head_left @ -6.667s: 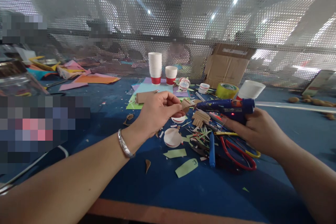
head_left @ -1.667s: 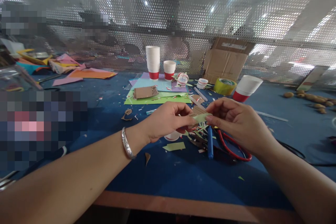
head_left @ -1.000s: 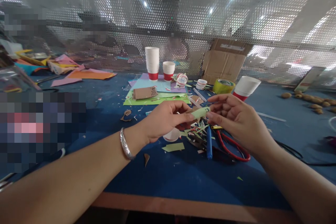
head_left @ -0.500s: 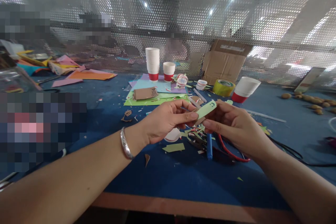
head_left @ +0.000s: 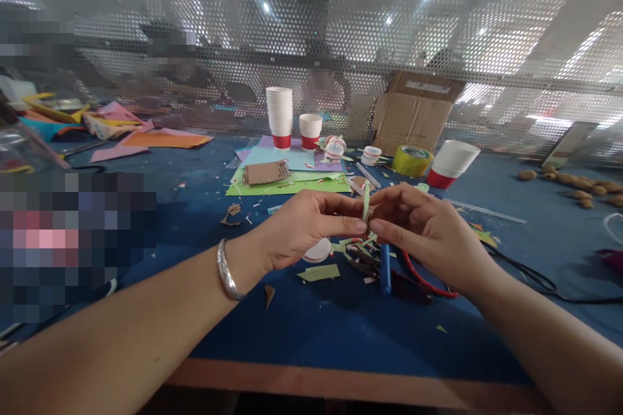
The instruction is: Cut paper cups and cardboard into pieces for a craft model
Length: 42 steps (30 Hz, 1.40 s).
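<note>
Between my fingertips, above the blue table, is a light green paper strip (head_left: 366, 201), seen nearly edge-on with a brown piece against its lower end. My left hand (head_left: 318, 224) pinches it from the left with thumb and fingers. From the right, my right hand (head_left: 421, 224) closes thumb and fingers on the same small piece, and the tips of both thumbs almost meet. Under the hands lie green and white paper scraps (head_left: 357, 249), a white disc (head_left: 317, 250), a flat green paper piece (head_left: 319, 273) and a blue pen-like stick (head_left: 385, 269).
Red-handled scissors (head_left: 428, 285) lie near my right wrist. Farther back stand stacked paper cups (head_left: 279, 117), another cup stack (head_left: 452, 163), yellow tape (head_left: 412, 160) and a cardboard box (head_left: 413, 113). Brown cardboard pieces (head_left: 266, 172) rest on coloured sheets (head_left: 292, 188).
The green strip has turned from showing its face, with a drawn smile, to standing nearly edge-on and upright. My hands have come closer together around it.
</note>
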Motion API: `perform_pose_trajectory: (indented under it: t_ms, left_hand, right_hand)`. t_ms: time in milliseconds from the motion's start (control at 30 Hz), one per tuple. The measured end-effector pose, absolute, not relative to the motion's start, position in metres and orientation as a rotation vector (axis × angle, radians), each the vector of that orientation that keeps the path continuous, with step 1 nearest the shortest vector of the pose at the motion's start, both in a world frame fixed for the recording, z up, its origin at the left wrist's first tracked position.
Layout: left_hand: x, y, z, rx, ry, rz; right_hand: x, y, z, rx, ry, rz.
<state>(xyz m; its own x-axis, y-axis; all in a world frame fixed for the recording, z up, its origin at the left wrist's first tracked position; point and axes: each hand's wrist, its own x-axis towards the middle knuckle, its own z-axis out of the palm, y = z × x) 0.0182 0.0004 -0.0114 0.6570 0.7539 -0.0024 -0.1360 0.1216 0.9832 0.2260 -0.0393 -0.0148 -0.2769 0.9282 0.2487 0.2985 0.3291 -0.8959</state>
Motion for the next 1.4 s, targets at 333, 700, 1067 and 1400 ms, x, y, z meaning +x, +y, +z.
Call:
perform_pose_trajectory:
  t_ms: [333,700,1067,1400]
  left_hand:
    - [0.018,0.002,-0.01,1.325,0.553,0.712]
    - [0.011,0.018,-0.013,1.328,0.677,0.956]
    - [0.016,0.011,-0.01,1.266,0.691,0.94]
    - [0.012,0.016,-0.013,1.234,0.657,0.938]
  right_hand:
    - [0.223,-0.043,-0.015,-1.123,-1.812,0.829]
    - [0.213,-0.049,-0.022,-1.137,-2.195,0.553]
    - [0.191,-0.049,-0.031,-0.974,-2.675,0.375]
    - [0.254,-0.031,-0.006,-1.342,-2.254,0.063]
